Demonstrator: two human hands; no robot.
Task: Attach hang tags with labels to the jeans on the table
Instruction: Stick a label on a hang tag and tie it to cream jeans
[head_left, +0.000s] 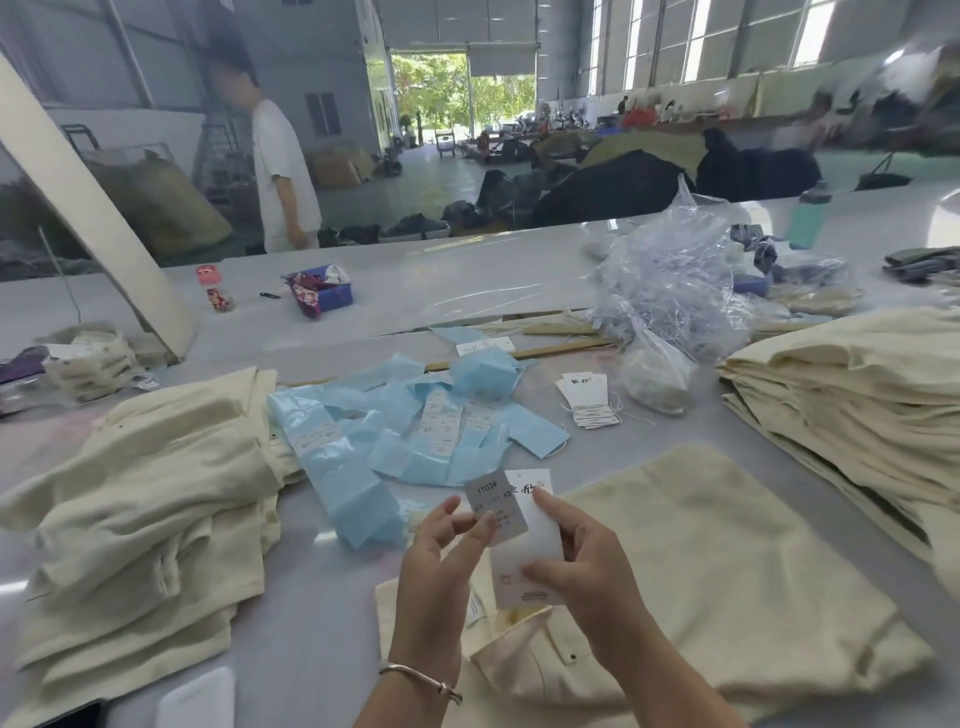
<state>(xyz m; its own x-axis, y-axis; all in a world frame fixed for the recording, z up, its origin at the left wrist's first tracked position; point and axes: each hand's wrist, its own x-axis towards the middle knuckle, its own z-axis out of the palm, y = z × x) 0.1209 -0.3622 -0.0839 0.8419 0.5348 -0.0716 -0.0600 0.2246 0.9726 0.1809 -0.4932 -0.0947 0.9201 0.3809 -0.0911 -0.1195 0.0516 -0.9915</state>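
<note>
Closest to me, my left hand (441, 551), a thin bangle (421, 678) on its wrist, has its grip closed lightly on a small grey label (493, 506) printed "1103#", fingertips pinching its lower edge. My right hand (587, 561) pinches a taller white hang tag (535, 551), thumb on the front near its foot and forefinger along its top edge. The label overlaps the tag's upper left corner; dark script runs across the tag's top and a small reddish mark sits near its bottom. Both are held just above the waistband of a cream pair of jeans (701, 571) spread flat on the table (322, 597), a belt loop and a dark rivet showing below my hands.

At far left lies a rumpled heap of cream jeans (140, 493). Beyond my hands, pale blue backing strips (395, 431) are scattered, some carrying white stickers. Right of them sits a small stack of strung hang tags (587, 400), then a crumpled clear plastic bag (670, 291). At far right stands a neat folded stack of cream jeans (852, 395).
</note>
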